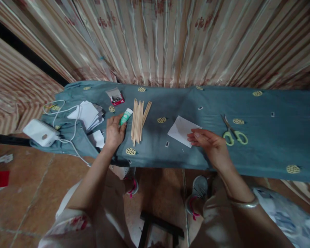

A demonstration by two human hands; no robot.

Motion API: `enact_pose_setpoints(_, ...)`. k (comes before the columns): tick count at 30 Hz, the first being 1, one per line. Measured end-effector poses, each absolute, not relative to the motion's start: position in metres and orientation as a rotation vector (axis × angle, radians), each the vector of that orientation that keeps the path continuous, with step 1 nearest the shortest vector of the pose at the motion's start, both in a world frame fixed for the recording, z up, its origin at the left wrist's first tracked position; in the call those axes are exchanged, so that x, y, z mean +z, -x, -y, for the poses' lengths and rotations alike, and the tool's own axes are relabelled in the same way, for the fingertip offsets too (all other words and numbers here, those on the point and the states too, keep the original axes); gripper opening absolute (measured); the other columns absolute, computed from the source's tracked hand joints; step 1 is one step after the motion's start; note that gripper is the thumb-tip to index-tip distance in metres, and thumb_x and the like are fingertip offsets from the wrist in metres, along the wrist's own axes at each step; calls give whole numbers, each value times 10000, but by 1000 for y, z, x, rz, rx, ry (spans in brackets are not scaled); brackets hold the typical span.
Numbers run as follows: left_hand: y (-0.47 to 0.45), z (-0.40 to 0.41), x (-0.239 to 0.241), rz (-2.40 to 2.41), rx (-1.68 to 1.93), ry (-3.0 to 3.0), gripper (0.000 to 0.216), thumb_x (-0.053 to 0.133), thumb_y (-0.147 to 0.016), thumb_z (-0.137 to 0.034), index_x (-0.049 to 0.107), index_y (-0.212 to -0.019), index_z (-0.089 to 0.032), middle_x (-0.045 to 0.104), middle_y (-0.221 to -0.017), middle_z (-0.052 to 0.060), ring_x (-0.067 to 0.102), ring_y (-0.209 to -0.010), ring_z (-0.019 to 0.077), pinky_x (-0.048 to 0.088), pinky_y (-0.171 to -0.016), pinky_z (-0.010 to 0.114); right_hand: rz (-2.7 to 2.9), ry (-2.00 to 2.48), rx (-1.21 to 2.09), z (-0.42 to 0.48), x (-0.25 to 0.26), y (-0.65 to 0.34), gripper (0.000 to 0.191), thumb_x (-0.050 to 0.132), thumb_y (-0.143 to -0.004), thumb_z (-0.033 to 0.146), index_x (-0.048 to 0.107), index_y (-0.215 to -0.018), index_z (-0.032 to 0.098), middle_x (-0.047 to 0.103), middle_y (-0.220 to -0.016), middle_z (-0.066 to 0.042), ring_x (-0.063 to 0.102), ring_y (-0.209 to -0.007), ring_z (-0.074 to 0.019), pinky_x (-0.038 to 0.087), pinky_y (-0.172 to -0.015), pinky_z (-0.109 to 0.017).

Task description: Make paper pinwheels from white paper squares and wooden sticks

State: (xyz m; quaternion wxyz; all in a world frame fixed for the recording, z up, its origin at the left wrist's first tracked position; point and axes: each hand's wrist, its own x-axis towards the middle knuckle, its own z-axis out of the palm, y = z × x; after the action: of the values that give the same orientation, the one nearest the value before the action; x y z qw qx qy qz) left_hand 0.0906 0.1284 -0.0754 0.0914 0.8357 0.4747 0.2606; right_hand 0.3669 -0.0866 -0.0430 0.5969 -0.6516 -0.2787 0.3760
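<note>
My left hand (pixel 114 132) rests on the blue cloth-covered table (pixel 260 144) with its fingers curled around the lower end of a small green and white glue tube (pixel 126 116). Just right of the tube lies a bundle of several thin wooden sticks (pixel 138 119). My right hand (pixel 209 143) lies on the near corner of a white paper square (pixel 181 130), fingers together and pressing it flat.
Green-handled scissors (pixel 233 132) lie right of the paper. A stack of white papers (pixel 89 114), a small red packet (pixel 115 96) and a white charger with cable (pixel 40 132) sit at the table's left end. A striped curtain hangs behind.
</note>
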Motion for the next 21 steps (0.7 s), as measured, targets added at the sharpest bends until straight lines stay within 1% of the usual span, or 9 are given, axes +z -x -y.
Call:
enact_pose_setpoints(6,-93,-127,-75,-1462,729,-2482,447,423,-905,-374,572,-1239,-118,623,-1085,155,543,-1068,315,433,-953,458,741,1667,684,101,-49,-387,318,671,-796,470,706,-952,195,755,-837,-66,717,-771,-213,597,-689,-357)
enact_pose_setpoints(8,-91,-129,-74,-1483,709,-2466,455,412,-913,-398,572,-1239,-124,622,-1089,154,541,-1077,316,432,-954,462,907,1780,540,106,-52,-389,295,623,-838,438,702,-990,199,755,-918,-82,712,-854,-238,587,-774,-405)
enact_pose_setpoints(10,-90,-129,-70,-1503,702,-2455,482,419,-914,-454,558,-1255,-143,615,-1119,151,528,-1106,327,422,-962,489,1159,1865,357,110,-54,-389,297,554,-888,388,683,-1079,201,723,-1092,-105,665,-1034,-266,526,-929,-466)
enact_pose_setpoints(13,-95,-118,-56,-1504,840,-2498,677,588,-810,-578,470,-1346,-183,542,-1286,150,440,-1228,383,359,-1009,557,1486,1864,227,112,-58,-389,355,449,-940,314,613,-1226,184,622,-1290,-130,541,-1239,-272,418,-1069,-494)
enact_pose_setpoints(14,-101,-110,-51,-1452,926,-2537,758,657,-759,-583,436,-1375,-201,500,-1351,141,395,-1273,393,328,-1037,559,1545,1857,228,112,-59,-389,370,420,-950,293,589,-1259,181,604,-1310,-133,525,-1258,-268,411,-1078,-494)
enact_pose_setpoints(15,-109,-100,-47,-1339,961,-2598,767,692,-746,-555,426,-1385,-225,475,-1388,119,375,-1297,385,309,-1061,543,1586,1855,232,111,-61,-389,381,401,-954,274,571,-1282,182,596,-1318,-132,521,-1261,-265,415,-1077,-496)
enact_pose_setpoints(17,-131,-77,-42,-974,922,-2759,638,680,-793,-480,472,-1341,-229,513,-1357,121,447,-1245,346,349,-1033,516,1625,1866,239,111,-63,-388,392,386,-955,249,550,-1307,192,589,-1324,-126,522,-1255,-266,421,-1071,-510)
enact_pose_setpoints(19,-157,-53,-44,-576,769,-2830,407,600,-882,-340,535,-1264,-215,590,-1270,108,518,-1179,283,403,-991,458,1631,1878,244,110,-65,-388,395,386,-953,237,548,-1310,195,585,-1325,-125,517,-1255,-273,422,-1069,-519)
enact_pose_setpoints(21,-181,-36,-51,-373,666,-2843,313,553,-913,-268,564,-1214,-182,621,-1227,105,530,-1161,256,435,-943,411,1631,1888,245,110,-66,-388,389,393,-951,230,558,-1300,190,579,-1329,-127,504,-1265,-277,420,-1072,-517)
